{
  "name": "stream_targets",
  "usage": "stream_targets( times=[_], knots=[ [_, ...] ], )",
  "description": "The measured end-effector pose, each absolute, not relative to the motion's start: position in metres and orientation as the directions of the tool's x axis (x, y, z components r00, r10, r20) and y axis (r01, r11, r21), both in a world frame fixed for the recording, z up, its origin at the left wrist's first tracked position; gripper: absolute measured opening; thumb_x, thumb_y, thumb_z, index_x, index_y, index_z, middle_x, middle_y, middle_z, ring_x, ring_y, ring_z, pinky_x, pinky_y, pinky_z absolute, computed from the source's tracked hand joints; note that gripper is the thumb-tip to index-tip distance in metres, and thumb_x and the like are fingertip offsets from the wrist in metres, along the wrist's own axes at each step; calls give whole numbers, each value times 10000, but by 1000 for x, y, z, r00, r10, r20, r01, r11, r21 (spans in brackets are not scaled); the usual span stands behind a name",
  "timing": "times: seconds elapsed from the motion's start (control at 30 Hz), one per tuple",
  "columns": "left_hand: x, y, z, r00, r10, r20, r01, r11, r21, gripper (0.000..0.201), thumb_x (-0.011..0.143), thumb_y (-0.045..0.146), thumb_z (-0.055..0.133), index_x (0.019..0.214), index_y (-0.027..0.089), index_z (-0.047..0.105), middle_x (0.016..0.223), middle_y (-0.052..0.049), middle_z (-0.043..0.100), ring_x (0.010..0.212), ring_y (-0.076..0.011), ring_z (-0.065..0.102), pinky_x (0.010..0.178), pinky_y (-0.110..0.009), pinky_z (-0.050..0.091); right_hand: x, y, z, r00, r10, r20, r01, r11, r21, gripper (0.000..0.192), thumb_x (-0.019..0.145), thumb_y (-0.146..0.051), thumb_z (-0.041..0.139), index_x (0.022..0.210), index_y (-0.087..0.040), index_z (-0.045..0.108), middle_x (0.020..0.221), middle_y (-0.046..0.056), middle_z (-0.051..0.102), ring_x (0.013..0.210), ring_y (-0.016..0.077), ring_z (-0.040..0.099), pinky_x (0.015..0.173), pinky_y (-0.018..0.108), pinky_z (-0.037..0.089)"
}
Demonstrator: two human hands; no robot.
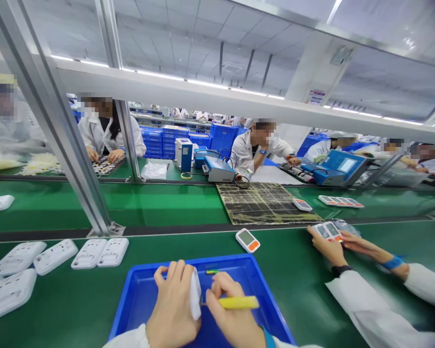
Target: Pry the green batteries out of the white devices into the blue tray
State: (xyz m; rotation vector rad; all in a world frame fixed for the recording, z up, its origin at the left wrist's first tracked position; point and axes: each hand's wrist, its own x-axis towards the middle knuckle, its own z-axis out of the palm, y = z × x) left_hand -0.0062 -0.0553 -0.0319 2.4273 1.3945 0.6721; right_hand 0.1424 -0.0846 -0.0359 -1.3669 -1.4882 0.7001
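At the bottom centre of the frame, the person's left hand (172,309) is curled, back to the camera, fingers folded over the top of a white plastic case (195,293) held on edge, the thumb side pressing it from the left. Just to its right, the right hand (232,316) is closed around a yellow tool (238,302) that lies level, its free end pointing right and its near end hidden between the two hands, so whether it touches the case cannot be told. Both hands hover over a blue tray (145,290) on the green belt (297,280); a small green-yellow stick (212,271) lies in the tray near its far wall.

Beyond the tray, a white meter with an orange button (247,240) lies on the belt. At the left of the frame, several white case shells (54,256) lie in rows. At the right, a co-worker's hands (331,249) in white sleeves grip two more meters (328,230). Further back, a dark mat (263,203) lies across the far belt, with people in white coats seated behind it.
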Motion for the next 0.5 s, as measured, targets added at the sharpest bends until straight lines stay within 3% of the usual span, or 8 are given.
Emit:
stream_targets(
  times=[0.17,0.27,0.33,0.4,0.5],
  knots=[
    [-2,-58,-39,473,846,248,778,-533,333,413,469,102,502,870,202,496,933,-59,515,920,-270,439,864,-479,222,140,-87,-38,-38,933,357,609,305,-732,291,673,-11,468,573,-225,298,549,-38,386,578,157,398,677,320,336],
    [-3,-58,-34,418,887,197,793,-462,398,422,438,119,489,851,201,454,912,-46,505,894,-257,444,835,-448,249,147,-85,-44,-65,930,363,672,309,-672,250,666,-3,482,609,-229,393,549,-48,406,549,149,371,709,337,322],
    [-6,-55,-28,321,937,136,803,-345,486,428,434,140,487,852,203,417,891,-34,492,872,-243,454,804,-411,274,152,-81,-47,29,943,331,674,226,-703,229,673,-27,488,608,-229,403,549,-40,413,572,159,393,658,323,308],
    [-10,-49,-23,222,971,84,787,-229,572,453,450,164,508,886,207,395,895,-25,490,874,-238,470,794,-387,294,156,-76,-47,165,948,273,583,129,-802,234,691,-73,496,576,-228,364,533,-38,397,566,157,399,582,298,281],
    [-13,-43,-20,147,989,30,713,-127,690,520,484,217,578,968,218,390,942,-20,504,900,-244,497,825,-384,322,158,-69,-41,265,957,122,233,59,-971,260,719,-181,548,566,-234,345,477,-61,402,469,124,389,501,266,273]
  ],
)
